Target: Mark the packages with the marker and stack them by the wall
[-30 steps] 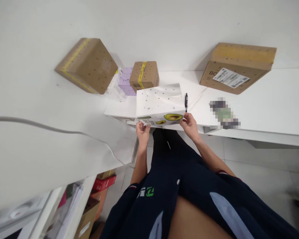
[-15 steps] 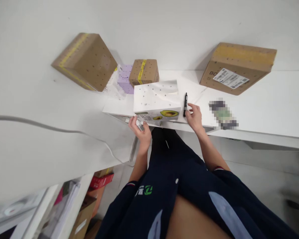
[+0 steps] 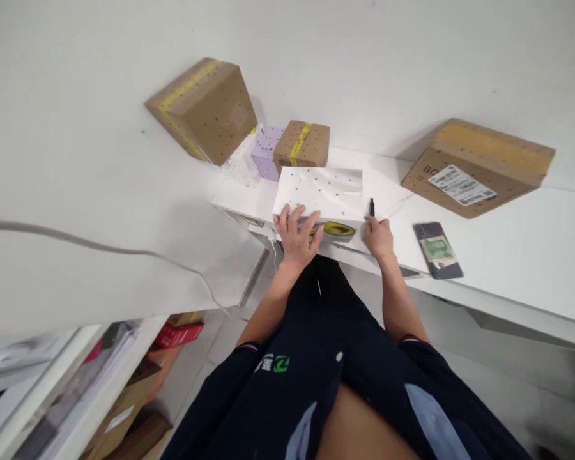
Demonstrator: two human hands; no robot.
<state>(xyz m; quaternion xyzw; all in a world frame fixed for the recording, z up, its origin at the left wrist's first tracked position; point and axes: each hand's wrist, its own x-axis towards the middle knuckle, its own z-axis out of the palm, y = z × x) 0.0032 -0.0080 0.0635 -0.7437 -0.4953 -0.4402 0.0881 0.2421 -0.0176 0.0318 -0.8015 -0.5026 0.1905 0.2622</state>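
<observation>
A white box (image 3: pixel 323 185) with avocado pictures on its front side lies at the front edge of the white desk, its spotted top facing up. My left hand (image 3: pixel 299 239) rests on it with fingers spread over the left part of its top and front. Just right of the box, my right hand (image 3: pixel 378 237) closes round a black marker (image 3: pixel 372 207), whose narrow far end sticks out beyond the fingers; the rest of the marker is hidden by the hand.
Behind the box stand a small taped carton (image 3: pixel 303 145) and a purple box (image 3: pixel 268 153). A larger taped carton (image 3: pixel 211 115) is at left, a labelled carton (image 3: pixel 479 169) at right. A phone (image 3: pixel 438 250) lies right of my right hand. A white cable (image 3: pixel 275 249) hangs at the desk edge.
My left hand has moved from beside the box's front corner onto the box. My right hand has closed round the marker. The whole view has shifted a little.
</observation>
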